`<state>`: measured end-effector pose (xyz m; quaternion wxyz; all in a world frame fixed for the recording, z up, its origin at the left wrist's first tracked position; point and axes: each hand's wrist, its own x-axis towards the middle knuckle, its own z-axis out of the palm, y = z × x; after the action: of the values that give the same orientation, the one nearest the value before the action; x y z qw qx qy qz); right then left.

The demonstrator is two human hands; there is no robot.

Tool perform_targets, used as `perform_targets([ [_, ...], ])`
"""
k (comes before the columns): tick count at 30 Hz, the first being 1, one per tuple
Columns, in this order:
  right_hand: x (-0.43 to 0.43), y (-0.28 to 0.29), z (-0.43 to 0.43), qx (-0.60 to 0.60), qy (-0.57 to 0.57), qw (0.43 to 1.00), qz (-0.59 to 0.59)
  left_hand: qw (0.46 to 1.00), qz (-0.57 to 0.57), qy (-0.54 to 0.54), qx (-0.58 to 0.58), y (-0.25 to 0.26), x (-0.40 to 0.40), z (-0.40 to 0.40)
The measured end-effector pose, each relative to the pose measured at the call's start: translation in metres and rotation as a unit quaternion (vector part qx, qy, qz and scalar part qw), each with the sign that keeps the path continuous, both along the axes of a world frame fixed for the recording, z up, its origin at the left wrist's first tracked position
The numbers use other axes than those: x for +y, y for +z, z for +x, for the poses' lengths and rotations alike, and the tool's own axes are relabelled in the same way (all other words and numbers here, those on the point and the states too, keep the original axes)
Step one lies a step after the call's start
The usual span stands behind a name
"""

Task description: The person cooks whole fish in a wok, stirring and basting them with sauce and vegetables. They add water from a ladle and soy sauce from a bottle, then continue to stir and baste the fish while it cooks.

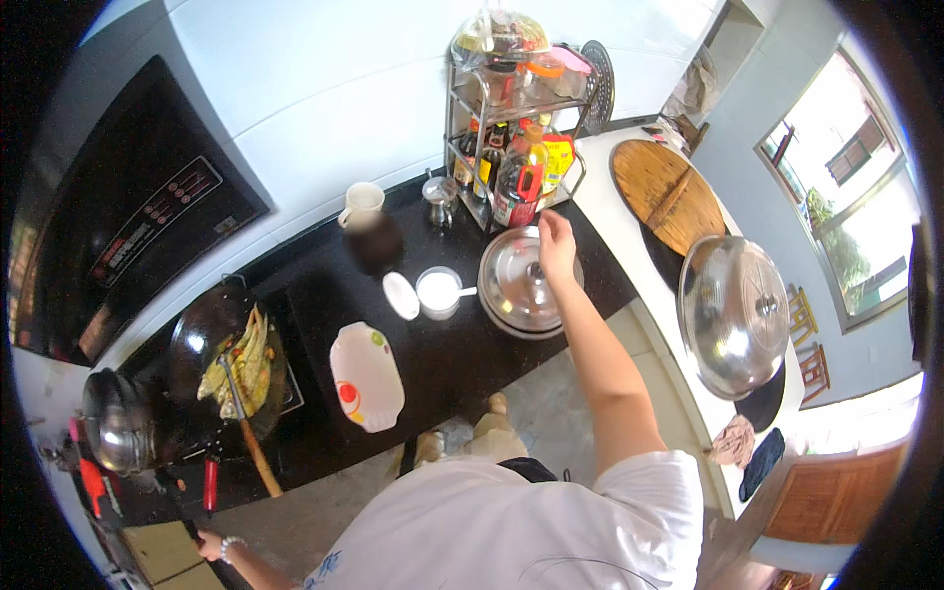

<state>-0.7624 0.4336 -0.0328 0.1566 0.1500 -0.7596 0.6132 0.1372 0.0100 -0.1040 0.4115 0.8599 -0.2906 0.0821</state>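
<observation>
My right hand [558, 240] reaches over a lidded steel pot [516, 284], beside a large sauce bottle [515, 188] with a red label. Its fingers are loosely curled, and I cannot tell whether they touch anything. Low at the left, my left hand [212, 546] is at the dark counter's front edge, near a red handle [211, 484]; its grip is unclear. In the wok [192, 324] lie cooked fish [253, 361] and a wooden-handled spatula [254, 450]. A fruit-patterned plate [366, 383] sits beside it. A tub of white powder [439, 290] has its lid [401, 296] tipped back.
A metal rack [483, 110] holds several bottles and jars. Nearby are a mug [364, 198] and a small cruet [440, 198]. Along the right counter are a wooden lid [664, 195] and a large metal lid [730, 317]. A steel pot [118, 424] stands left of the wok.
</observation>
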Motion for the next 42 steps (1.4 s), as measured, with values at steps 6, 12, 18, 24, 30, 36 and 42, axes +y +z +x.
perform_targets([
  [6,-0.029,-0.029,-0.134,-0.078,0.064,0.994,-0.043,0.899,-0.091,-0.428,-0.006,0.103,0.133,-0.225],
  [12,-0.039,-0.014,-0.123,-0.171,0.206,0.931,-0.247,0.682,0.029,-0.71,0.172,0.17,0.226,-0.513],
  [18,-0.015,0.03,-0.125,-0.184,0.238,0.903,-0.309,0.472,-0.015,-0.881,-0.02,0.253,0.279,-0.754],
  [24,0.035,0.116,-0.097,-0.126,0.314,0.932,-0.13,0.445,-0.083,-0.892,-0.021,0.313,0.325,-0.861],
  [30,0.063,0.144,-0.039,-0.069,0.308,0.946,-0.075,0.474,0.006,-0.88,0.027,0.352,0.334,-0.834],
  [36,0.066,0.148,0.045,-0.031,0.379,0.925,0.007,0.477,0.179,-0.86,-0.04,0.356,0.313,-0.754],
  [42,0.041,0.134,0.146,0.022,0.485,0.873,0.049,0.417,0.367,-0.831,-0.004,0.34,0.267,-0.634],
])
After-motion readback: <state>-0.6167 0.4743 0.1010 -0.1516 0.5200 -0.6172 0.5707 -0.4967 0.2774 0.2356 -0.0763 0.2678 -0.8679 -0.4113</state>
